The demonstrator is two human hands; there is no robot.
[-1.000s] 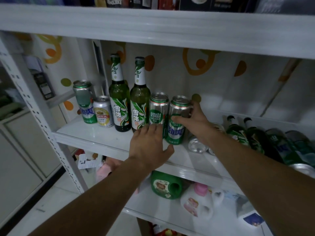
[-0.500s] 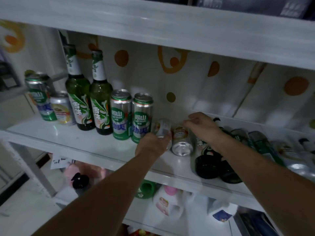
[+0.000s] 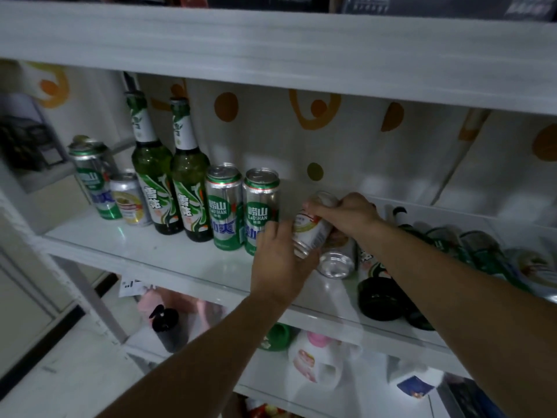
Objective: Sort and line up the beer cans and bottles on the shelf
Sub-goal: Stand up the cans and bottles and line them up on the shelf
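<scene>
On the white shelf stand, from the left, a tall green can, a short silver can, two green bottles and two tall green cans. Just right of them a white and silver can is tilted up between both hands. My left hand grips its lower end and my right hand holds its top. Another silver can lies on its side behind it. Several green bottles lie flat further right.
The upper shelf board overhangs the row. A patterned curtain backs the shelf. Below, a lower shelf holds a black pump bottle, a white detergent jug and a green jug. A metal upright stands at left.
My right hand left the upright green can and moved right. Both hands closed on the lying white can and tipped it up off the shelf. The view shifted right.
</scene>
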